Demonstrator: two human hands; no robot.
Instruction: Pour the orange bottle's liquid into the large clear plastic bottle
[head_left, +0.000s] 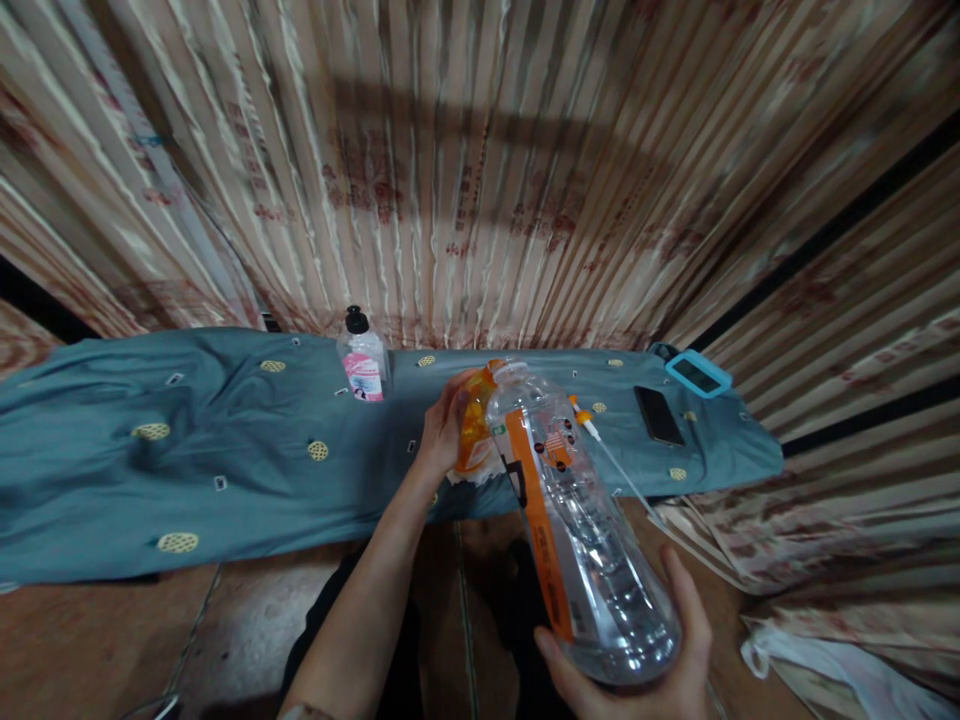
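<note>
My right hand (660, 660) grips the base of a large clear plastic bottle (592, 530) with an orange label. The bottle is tilted, its neck pointing away from me and to the left. That neck meets the top of a smaller orange bottle (474, 420), and I cannot tell whether liquid passes between them. Around the orange bottle's left side my left hand (445, 425) is closed. Just right of the big bottle lies an orange-and-white pump top (585, 418) with a long thin tube, on the cloth-covered surface.
A clear bottle with a black pump cap and pink label (364, 365) stands at the back left of the teal cloth (247, 450). To the right lie a black phone (658, 415) and a blue-framed device (698, 373). Pleated curtains (450, 180) hang behind; a white plastic bag (832, 660) lies lower right.
</note>
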